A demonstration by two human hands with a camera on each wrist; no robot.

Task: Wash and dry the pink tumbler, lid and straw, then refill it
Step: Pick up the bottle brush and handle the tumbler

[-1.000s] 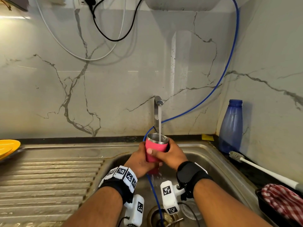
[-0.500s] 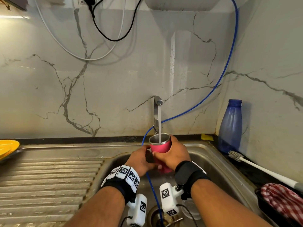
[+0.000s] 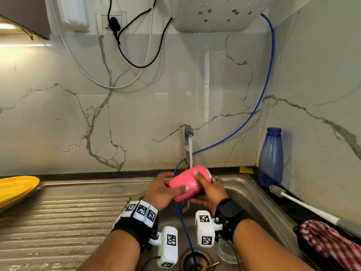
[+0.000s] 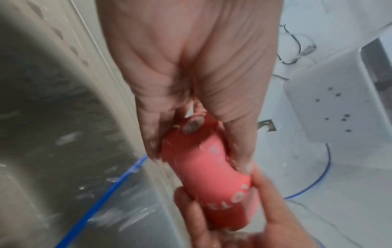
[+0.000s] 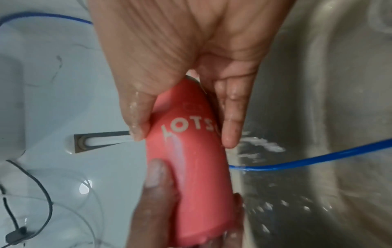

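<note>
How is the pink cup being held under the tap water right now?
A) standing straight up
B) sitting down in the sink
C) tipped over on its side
C: both the left hand and right hand grip the pink tumbler sideways, tap water hitting its wall.

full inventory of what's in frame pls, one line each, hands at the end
tumbler: 1, pink, tipped on its side under the running water, held over the sink
tap: 1, metal, on the back wall, water running
sink: 1, steel, ribbed drainboard to its left
hose: 1, blue, from the wall unit down into the sink
bottle: 1, blue, right back corner of the counter
bottle brush: 1, white handle, counter right of the sink
cloth: 1, red-white check, far right
plate: yellow, left edge; count unclear
wall unit: 1, white, above the tap
cables: black and white, on the wall
left hand: grips the tumbler's base end
right hand: grips its rim end
</note>
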